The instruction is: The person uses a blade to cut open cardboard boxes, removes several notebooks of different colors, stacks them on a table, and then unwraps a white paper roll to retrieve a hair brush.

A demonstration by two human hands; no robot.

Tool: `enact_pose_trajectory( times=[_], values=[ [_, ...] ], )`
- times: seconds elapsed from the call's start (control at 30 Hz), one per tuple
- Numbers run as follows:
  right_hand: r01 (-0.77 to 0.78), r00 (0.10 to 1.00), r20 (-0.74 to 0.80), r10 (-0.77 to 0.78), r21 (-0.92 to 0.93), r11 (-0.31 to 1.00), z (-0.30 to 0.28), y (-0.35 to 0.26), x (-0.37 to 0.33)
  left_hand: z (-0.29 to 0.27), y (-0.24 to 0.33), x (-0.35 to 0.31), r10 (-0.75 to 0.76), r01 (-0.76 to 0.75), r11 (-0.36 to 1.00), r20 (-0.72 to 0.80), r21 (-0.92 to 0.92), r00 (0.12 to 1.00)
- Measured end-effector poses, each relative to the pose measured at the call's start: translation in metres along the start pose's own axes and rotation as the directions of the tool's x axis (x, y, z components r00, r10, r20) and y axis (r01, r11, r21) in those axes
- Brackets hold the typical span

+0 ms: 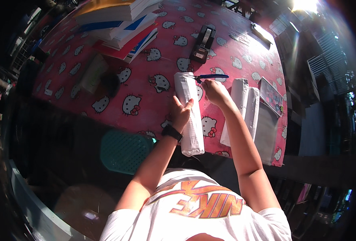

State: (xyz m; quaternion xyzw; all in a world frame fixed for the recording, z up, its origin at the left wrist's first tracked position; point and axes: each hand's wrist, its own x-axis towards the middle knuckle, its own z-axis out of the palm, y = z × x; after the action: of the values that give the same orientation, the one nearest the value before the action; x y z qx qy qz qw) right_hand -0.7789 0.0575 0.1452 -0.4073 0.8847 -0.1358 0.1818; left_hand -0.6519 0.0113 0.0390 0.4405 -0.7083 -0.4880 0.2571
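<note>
A long white paper-wrapped package (192, 128) lies at the near edge of the table, its near end jutting past the edge. My left hand (181, 113), with a dark band on its wrist, grips the package's side, thumb on top. My right hand (215, 91) is closed on a blue-handled tool (215, 76) that looks like pliers. The tool's dark jaws touch the far end of the package. Fingers hide part of the lower handle. Two similar white packages (239, 94) rest to the right of my right forearm.
A pink patterned cloth (144, 86) covers the table. A black tape dispenser (203, 45) stands beyond the package. Books and papers (120, 30) are piled at the far left. A colourful flat packet (271, 95) lies at the right. A green stool (126, 152) is below the table's near edge.
</note>
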Motion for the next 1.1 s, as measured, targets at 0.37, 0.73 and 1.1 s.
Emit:
enact_pose_trajectory(
  times=[0.37, 0.73, 1.1],
  values=[
    [0.008, 0.999, -0.03, -0.013, -0.167, 0.986, 0.033, -0.025, 0.019, 0.009, -0.024, 0.005, 0.087, -0.087, 0.963, -0.012, -0.255, 0.996],
    [0.001, 1.0, -0.006, -0.002, -0.185, 0.983, 0.025, -0.026, -0.039, 0.012, -0.023, 0.011, 0.044, -0.05, 0.981, -0.033, -0.187, 0.998],
    [0.05, 0.998, 0.044, -0.046, -0.103, 0.993, 0.068, 0.008, -0.164, 0.042, -0.083, 0.052, 0.002, -0.068, 0.957, -0.228, -0.283, 0.974]
  ],
)
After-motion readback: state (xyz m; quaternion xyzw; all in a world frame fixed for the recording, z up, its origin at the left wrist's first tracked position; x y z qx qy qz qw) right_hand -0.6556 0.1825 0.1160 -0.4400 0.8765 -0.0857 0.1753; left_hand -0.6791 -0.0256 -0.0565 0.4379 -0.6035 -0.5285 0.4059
